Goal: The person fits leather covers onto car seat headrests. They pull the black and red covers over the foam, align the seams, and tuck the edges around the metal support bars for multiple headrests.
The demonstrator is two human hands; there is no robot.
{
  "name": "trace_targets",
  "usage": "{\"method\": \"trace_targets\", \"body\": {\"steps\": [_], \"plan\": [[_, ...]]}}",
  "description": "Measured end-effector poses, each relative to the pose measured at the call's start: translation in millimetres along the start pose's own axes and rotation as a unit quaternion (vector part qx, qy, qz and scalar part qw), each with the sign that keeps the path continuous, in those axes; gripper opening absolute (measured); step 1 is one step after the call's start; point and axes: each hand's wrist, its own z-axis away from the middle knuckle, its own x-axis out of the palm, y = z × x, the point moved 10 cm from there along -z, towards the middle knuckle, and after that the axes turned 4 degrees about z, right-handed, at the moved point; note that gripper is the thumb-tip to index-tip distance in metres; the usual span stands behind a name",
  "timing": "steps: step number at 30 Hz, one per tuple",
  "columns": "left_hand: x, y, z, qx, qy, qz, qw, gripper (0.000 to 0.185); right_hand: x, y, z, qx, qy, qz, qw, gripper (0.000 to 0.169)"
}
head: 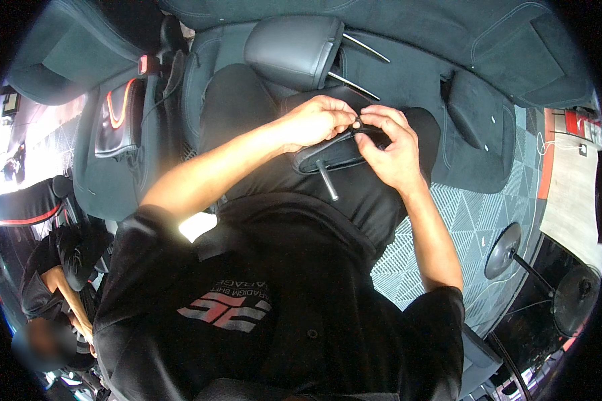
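Note:
On my lap rests a black headrest (326, 153), its underside facing me and one bare metal post (327, 180) sticking out toward my waist. My left hand (326, 118) pinches a small black part (356, 123) at the far right end of this headrest. From the other side my right hand (394, 145) holds the same part, with index finger and thumb on either side of it. What the part is cannot be told, since fingertips cover much of it. Just beyond my hands lies a second black leather headrest (293, 50) with two metal posts (353, 85) pointing right.
Dark fabric car seats (401, 65) surround me. A black armrest with an orange stripe (118, 118) and a red seat-belt buckle (148, 65) are at left. A co-worker's arm (70, 298) shows lower left. Round-based stools (504, 250) stand on the patterned floor at right.

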Motion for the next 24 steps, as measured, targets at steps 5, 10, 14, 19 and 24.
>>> {"method": "trace_targets", "body": {"steps": [5, 10, 14, 19, 24], "plan": [[1, 4, 0, 0.072, 0.004, -0.067, 0.995, 0.016, 7, 1, 1, 0.015, -0.025, 0.0, 1.0, 0.015], [28, 58, 33, 0.247, 0.046, -0.456, 0.854, 0.02, 6, -7, -10, -0.033, -0.136, 0.02, 0.99, 0.014], [39, 70, 46, 0.313, 0.075, -0.554, 0.768, 0.016, 16, 20, -13, 0.073, -0.121, -0.055, 0.988, 0.013], [39, 70, 50, 0.37, 0.092, -0.6, 0.703, 0.016, 52, 56, -2, 0.217, -0.118, -0.315, 0.917, 0.01], [33, 67, 57, 0.424, 0.124, -0.571, 0.692, 0.017, 61, 63, -6, 0.248, -0.144, -0.343, 0.895, 0.007]]}}
